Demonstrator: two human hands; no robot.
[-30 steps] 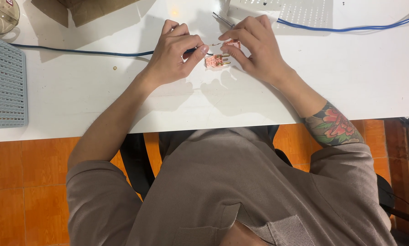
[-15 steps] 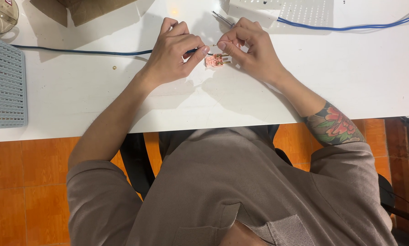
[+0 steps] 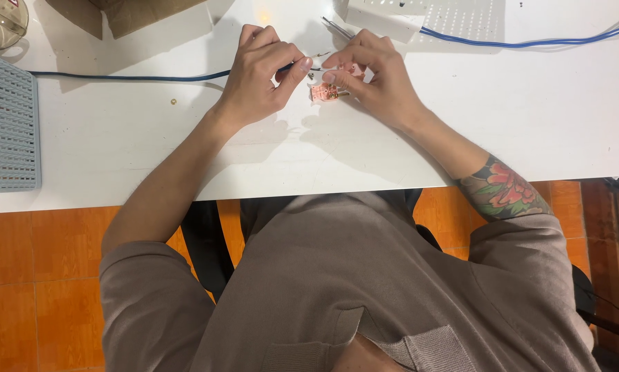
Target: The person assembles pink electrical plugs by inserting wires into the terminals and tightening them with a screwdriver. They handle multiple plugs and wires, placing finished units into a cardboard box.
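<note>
Hands: two. Left hand (image 3: 258,76) fingers pinch dark cable (image 3: 130,76) end; right hand (image 3: 378,79) fingers grip one pink part (image 3: 323,92).

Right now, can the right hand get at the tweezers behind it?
Probably yes. The tweezers lie on the white table just beyond the right hand, with bare table between them. But its fingers are busy on a small pink part, so it would need to let go first.
</note>
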